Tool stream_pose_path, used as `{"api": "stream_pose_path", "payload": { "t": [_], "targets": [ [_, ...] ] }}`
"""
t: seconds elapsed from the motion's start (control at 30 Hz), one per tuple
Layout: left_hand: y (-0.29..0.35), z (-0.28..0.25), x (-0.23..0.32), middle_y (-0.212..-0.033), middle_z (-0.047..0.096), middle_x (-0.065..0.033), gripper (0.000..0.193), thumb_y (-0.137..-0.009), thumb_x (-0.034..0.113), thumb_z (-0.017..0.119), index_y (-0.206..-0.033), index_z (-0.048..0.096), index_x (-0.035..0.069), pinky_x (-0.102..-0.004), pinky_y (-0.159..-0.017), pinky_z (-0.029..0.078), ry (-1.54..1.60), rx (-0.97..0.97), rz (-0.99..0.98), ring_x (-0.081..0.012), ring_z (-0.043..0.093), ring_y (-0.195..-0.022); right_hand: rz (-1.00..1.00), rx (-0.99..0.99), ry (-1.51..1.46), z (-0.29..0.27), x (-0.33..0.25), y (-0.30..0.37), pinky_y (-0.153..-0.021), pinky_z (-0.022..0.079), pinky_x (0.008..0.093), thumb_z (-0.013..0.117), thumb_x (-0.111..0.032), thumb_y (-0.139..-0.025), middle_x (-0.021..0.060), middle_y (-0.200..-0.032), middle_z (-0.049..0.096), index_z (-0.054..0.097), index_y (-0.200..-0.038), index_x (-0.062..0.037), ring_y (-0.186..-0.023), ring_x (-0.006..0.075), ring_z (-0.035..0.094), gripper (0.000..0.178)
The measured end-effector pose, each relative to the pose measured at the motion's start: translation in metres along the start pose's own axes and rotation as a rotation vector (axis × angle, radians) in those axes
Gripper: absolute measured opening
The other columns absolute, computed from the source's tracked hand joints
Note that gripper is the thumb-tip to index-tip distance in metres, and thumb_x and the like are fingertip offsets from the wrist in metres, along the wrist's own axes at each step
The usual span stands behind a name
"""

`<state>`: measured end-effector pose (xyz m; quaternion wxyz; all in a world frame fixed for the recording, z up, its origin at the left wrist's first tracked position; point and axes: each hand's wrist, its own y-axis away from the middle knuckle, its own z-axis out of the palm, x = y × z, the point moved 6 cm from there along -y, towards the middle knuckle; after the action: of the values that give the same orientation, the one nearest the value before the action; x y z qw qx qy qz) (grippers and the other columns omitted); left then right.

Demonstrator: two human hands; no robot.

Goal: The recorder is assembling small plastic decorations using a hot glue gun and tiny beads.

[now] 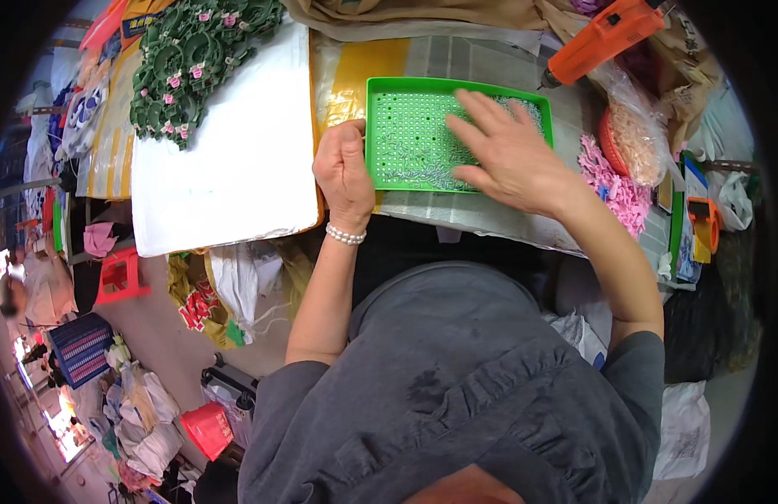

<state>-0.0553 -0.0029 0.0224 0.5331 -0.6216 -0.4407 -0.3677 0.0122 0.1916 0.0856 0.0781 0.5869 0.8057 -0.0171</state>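
A shallow green tray (456,83) lies on the table in front of me, its floor covered by a grid of small holes, many with pale spots in them. Loose small silvery screws (423,176) are scattered along its near side and toward the right. My left hand (343,172) is closed on the tray's left rim, with the thumb on top. Over the tray's right half, my right hand (511,160) is held palm down with fingers spread. It hides some of the screws beneath, and whether its fingertips touch them I cannot tell.
An orange power drill (603,42) hangs or lies beyond the tray's far right. Pink pieces (616,185) and a red bowl (612,143) of pale pieces in plastic are at right. Dark green pieces with pink flowers (187,67) lie across a white board (238,160) at left.
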Motion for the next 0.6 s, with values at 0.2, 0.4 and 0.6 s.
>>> {"api": "stream_pose_path", "payload": {
  "t": [0.2, 0.4, 0.6],
  "targets": [
    [0.002, 0.002, -0.007, -0.081, 0.06, -0.0107, 0.037, -0.1, 0.028, 0.048, -0.092, 0.063, -0.004, -0.0302, -0.071, 0.046, 0.044, 0.013, -0.033, -0.0191, 0.058, -0.076, -0.279, 0.117, -0.234, 0.034, -0.036, -0.052, -0.108, 0.034, 0.0436, 0.06, -0.039, -0.088, 0.0232, -0.139, 0.039, 0.046, -0.129, 0.0056, -0.132, 0.0374, 0.036, 0.062],
    [0.002, 0.002, -0.005, -0.081, 0.061, -0.0136, 0.036, -0.1, 0.028, 0.049, -0.089, 0.063, -0.003, -0.0323, -0.071, 0.047, 0.01, 0.008, -0.001, -0.0235, 0.06, -0.076, -0.43, 0.061, -0.407, 0.025, -0.046, -0.024, -0.096, 0.041, 0.0425, 0.062, -0.036, -0.085, 0.0191, -0.117, 0.049, 0.052, -0.119, 0.0057, -0.109, 0.0353, 0.048, 0.055],
    [0.001, 0.0, -0.006, -0.079, 0.061, -0.0135, 0.035, -0.099, 0.028, 0.049, -0.088, 0.063, -0.002, -0.033, -0.069, 0.046, -0.009, 0.008, -0.013, -0.0245, 0.059, -0.073, -0.318, -0.079, -0.404, 0.011, -0.021, 0.018, -0.09, 0.043, 0.0418, 0.065, -0.029, -0.084, 0.0164, -0.107, 0.053, 0.057, -0.107, 0.0027, -0.103, 0.0341, 0.051, 0.04]
  ]
}}
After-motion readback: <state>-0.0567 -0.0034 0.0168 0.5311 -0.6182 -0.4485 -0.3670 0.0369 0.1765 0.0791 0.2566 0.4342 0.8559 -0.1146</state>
